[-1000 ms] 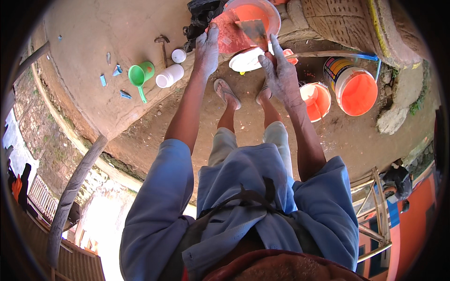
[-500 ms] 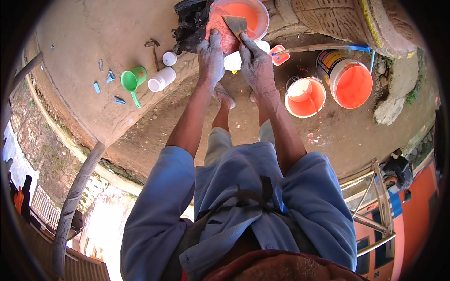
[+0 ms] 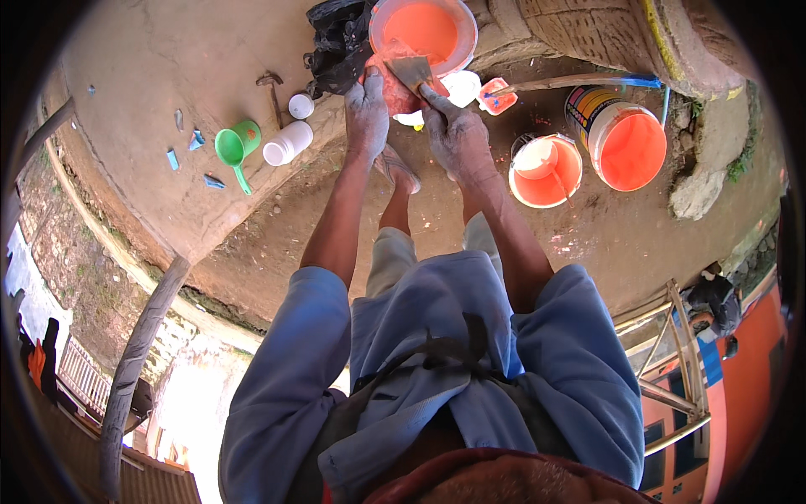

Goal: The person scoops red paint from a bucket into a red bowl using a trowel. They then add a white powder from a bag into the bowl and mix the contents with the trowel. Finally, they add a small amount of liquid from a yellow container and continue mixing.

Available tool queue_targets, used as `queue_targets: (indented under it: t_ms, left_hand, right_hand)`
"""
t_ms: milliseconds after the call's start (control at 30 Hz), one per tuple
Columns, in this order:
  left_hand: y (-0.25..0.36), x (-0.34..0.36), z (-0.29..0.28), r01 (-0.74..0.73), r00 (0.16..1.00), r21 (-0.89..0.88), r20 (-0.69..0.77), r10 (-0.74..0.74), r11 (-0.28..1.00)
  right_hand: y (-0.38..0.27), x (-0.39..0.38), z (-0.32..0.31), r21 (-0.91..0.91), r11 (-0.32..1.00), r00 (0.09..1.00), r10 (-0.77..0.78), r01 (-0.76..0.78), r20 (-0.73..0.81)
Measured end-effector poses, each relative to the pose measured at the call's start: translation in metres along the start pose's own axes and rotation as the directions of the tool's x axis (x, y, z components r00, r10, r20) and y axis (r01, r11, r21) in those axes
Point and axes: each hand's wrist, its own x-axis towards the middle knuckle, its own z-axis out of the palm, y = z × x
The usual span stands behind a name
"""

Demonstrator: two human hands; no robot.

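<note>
My left hand [image 3: 367,113] grips a flat, pinkish-orange, paint-smeared piece [image 3: 398,98] whose material I cannot make out. In my right hand [image 3: 456,134] is a paint scraper [image 3: 408,71], its wide blade resting against or just over that piece. Both hands are coated in grey-white dust. Just beyond them stands a white tub [image 3: 468,49] of orange paint. A black plastic bag [image 3: 336,42] lies crumpled to the tub's left. White objects [image 3: 460,87], partly hidden by my right hand, sit below it.
At right are a small orange-stained tray [image 3: 499,97], a long-handled brush [image 3: 571,82] and two orange-coated buckets [image 3: 546,202]. A green dipper [image 3: 239,139], white jar [image 3: 288,143], lid [image 3: 301,106] and hammer [image 3: 273,94] lie left. Another person [image 3: 714,302] is at far right.
Both hands have drawn slightly toward me and left, with the scraper and smeared piece, away from over the tub. More of the tub's paint shows now.
</note>
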Motion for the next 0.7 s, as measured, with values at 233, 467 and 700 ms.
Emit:
queue_targets:
  t_ms: [233, 467, 700]
  left_hand:
    - [0.011, 0.009, -0.007, -0.08, 0.991, 0.207, 0.125, 0.055, 0.975]
    - [0.017, 0.015, -0.006, -0.211, 0.975, 0.243, 0.12, 0.187, 0.947]
    - [-0.014, 0.037, -0.003, -0.389, 0.919, 0.242, 0.169, 0.357, 0.889]
  right_hand:
    - [-0.002, 0.015, -0.005, 0.06, 0.987, 0.987, 0.143, -0.148, 0.077]
    - [0.006, 0.025, 0.003, 0.281, 0.949, 0.989, 0.141, -0.144, 0.032]
    - [0.007, 0.044, 0.003, 0.252, 0.95, 0.983, 0.175, -0.185, 0.062]
